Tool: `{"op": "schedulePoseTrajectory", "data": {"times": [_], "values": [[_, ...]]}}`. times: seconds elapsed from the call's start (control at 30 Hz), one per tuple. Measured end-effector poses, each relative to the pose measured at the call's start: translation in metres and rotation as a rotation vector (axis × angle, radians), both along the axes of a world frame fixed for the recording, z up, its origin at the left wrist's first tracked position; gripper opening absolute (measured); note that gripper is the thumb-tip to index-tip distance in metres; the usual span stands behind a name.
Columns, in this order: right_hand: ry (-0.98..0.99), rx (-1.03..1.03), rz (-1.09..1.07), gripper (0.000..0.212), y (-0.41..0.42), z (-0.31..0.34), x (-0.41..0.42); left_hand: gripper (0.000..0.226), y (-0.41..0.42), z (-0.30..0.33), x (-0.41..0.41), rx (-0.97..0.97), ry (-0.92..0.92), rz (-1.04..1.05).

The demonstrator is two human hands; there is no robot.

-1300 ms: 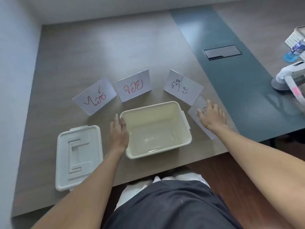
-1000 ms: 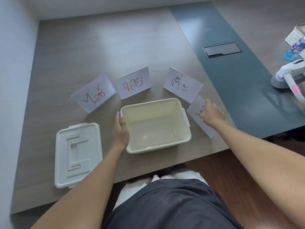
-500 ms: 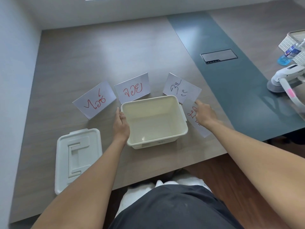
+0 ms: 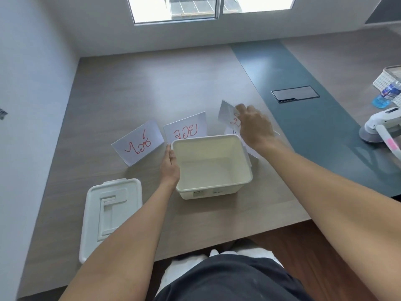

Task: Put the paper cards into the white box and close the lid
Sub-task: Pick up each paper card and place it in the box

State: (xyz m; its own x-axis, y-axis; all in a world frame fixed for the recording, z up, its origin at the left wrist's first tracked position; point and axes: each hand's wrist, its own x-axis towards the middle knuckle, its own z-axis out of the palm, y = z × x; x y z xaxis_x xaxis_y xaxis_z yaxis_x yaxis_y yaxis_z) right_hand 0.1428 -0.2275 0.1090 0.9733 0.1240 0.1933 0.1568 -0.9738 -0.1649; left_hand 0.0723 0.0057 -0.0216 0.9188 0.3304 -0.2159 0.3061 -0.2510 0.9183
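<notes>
The white box (image 4: 213, 187) stands open and empty near the table's front edge. My left hand (image 4: 170, 168) grips its left wall. My right hand (image 4: 255, 127) holds a white card with red writing (image 4: 229, 115) lifted off the table, just beyond the box's far right corner. Another card (image 4: 231, 131) lies under that hand, mostly hidden. Two more cards with red writing lie behind the box: one (image 4: 138, 145) at the left, one (image 4: 186, 129) in the middle. The white lid (image 4: 110, 213) lies flat to the left of the box.
A wall runs along the table's left side. A dark blue strip (image 4: 303, 127) with a cable hatch (image 4: 295, 94) crosses the table on the right. At the far right are a white device (image 4: 382, 124), a plastic bottle (image 4: 388, 93) and a white basket (image 4: 388, 78).
My right hand has picked the rightmost card up off the table and carried it back over the neighbouring card. The view has tilted up. My left hand stays on the box.
</notes>
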Motion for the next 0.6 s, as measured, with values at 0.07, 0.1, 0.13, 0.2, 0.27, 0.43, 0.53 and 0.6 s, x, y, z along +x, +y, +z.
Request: {"op": "schedulePoseTrajectory", "data": {"times": [0.07,0.1,0.13,0.2,0.27,0.43,0.53,0.6], "values": [[-0.032,0.022,0.084,0.040,0.011,0.006,0.002,0.053,0.002,-0.002,0.002,-0.011,0.002,-0.011],[-0.033,0.036,0.135,0.038,0.016,0.008,0.002,0.053,0.002,-0.002,0.003,-0.021,0.000,-0.017],[-0.023,0.049,0.187,0.035,0.021,0.010,0.002,0.053,0.003,-0.002,0.005,-0.030,-0.002,-0.020],[0.022,0.101,0.264,0.030,0.031,0.014,0.001,0.053,0.004,-0.004,0.007,-0.047,0.007,-0.026],[0.090,0.150,0.323,0.027,0.037,0.018,-0.001,0.053,0.006,-0.005,0.010,-0.068,0.013,-0.023],[0.356,0.167,0.437,0.022,0.041,0.003,-0.012,0.052,0.006,-0.005,0.012,-0.140,0.021,-0.012],[0.507,0.134,0.445,0.023,0.041,-0.026,-0.022,0.058,0.009,-0.011,0.014,-0.162,0.039,0.000],[0.647,0.142,0.449,0.030,0.042,-0.046,-0.032,0.058,0.010,-0.014,0.016,-0.166,0.057,0.001]]}}
